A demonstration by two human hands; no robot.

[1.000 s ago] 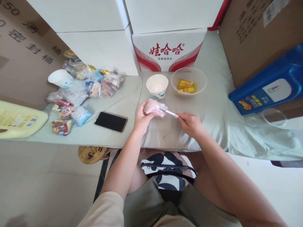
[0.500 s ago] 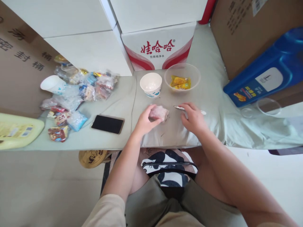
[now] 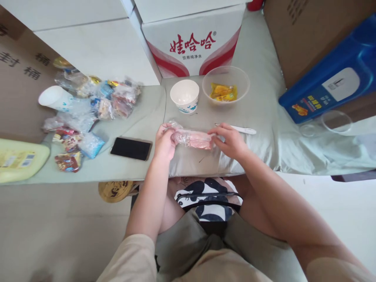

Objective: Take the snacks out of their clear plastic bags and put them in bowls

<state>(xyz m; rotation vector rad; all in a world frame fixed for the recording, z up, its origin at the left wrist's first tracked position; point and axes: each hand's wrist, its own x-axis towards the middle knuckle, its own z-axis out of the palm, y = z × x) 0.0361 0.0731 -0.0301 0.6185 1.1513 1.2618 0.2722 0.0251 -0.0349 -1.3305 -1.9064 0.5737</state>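
Pink packet (image 3: pixel 191 138): a long pink snack in clear wrap, lying sideways just in front of the white paper bowl (image 3: pixel 185 95), with a hand at each end.
Left hand (image 3: pixel 163 141): closed around the left end of the pink packet, fingers curled tight – in front of the white paper bowl and a bit to its left.
Right hand (image 3: pixel 230 140): pinching the right end of the pink packet with thumb and fingers, in front of the white paper bowl and to its right.
White tool (image 3: pixel 243 130): thin, lying flat on the cloth just behind the right hand, to the right of the white paper bowl. I cannot tell what kind of tool it is.
Cloth (image 3: pixel 264 149): pale green, under the white paper bowl.
Clear bowl (image 3: pixel 243 88): just to the right of the white paper bowl, with yellow packets (image 3: pixel 223 92) inside.
Phone (image 3: pixel 131 148): dark, lying flat, in front of the white paper bowl and to its left.
Pile of snack packets (image 3: pixel 96 103): well to the left of the white paper bowl – many colours.
Red and white box (image 3: pixel 192 43): right behind the white paper bowl.
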